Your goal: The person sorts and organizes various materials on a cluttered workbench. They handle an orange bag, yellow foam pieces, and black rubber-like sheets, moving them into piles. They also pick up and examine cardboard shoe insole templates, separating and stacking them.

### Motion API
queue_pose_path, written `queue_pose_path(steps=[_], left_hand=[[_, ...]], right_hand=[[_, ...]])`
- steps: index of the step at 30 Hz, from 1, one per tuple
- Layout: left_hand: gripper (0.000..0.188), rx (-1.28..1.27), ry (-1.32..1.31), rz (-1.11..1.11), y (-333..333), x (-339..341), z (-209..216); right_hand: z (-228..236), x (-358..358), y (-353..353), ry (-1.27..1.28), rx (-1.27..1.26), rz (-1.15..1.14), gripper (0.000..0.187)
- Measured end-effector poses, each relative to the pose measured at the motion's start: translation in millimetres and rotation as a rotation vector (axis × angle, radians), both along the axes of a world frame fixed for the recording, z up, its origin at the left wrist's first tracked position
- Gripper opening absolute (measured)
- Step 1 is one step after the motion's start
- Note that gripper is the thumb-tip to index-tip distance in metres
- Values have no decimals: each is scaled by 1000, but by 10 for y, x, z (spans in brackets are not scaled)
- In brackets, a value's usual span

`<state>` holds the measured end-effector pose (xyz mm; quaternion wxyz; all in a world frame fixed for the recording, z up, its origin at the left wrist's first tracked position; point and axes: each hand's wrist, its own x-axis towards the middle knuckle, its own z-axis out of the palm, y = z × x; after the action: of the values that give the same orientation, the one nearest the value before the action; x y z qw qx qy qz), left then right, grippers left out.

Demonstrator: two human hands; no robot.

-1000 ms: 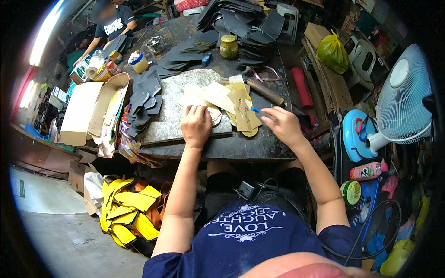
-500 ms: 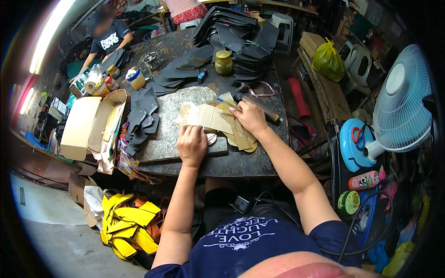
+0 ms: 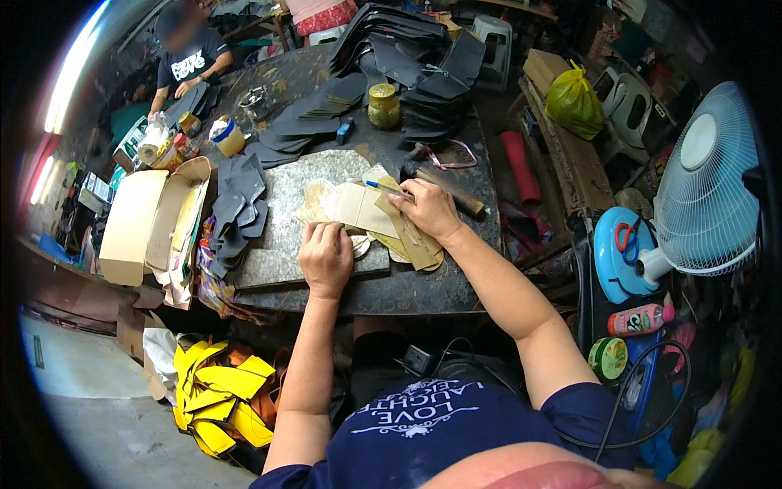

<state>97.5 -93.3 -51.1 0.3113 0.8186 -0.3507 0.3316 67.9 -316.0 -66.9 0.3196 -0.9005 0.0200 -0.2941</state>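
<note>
1. The gray board lies flat on the dark table. It is the spot to look from.
2. The right hand is at the board's right side. Its fingers are close together, holding a pen with a blue end. The blue end points left, over the board.
3. The left hand is over the near part of the board. Its fingers curl in. I cannot tell if they pinch anything.
4. Tan cards lie on the board's right half, between the hands. A long strip slants past the board's right edge, just beside the right hand. Pale round pieces sit next to the left hand.
5. Black pieces lie along the board's left side. A yellow jar stands behind the board.
6. To do this well, I think the pen needs a light, steady hold. The thin pieces look easy to slide, so flat fingers on them would help. Loose pieces should not get bumped.
</note>
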Motion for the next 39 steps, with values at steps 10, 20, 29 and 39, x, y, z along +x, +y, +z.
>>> queue_pose_path(steps=[10, 20, 29, 39], left_hand=[[9, 43, 11, 20, -9, -2, 9], [7, 38, 19, 14, -3, -14, 5], [6, 44, -74, 5, 46, 62, -115], [19, 103, 2, 40, -32, 20, -156]], right_hand=[[123, -49, 78, 146, 167, 5, 41], [7, -19, 64, 84, 250, 33, 38], [85, -56, 50, 12, 114, 34, 38], [590, -2229, 4, -21, 17, -84, 41]])
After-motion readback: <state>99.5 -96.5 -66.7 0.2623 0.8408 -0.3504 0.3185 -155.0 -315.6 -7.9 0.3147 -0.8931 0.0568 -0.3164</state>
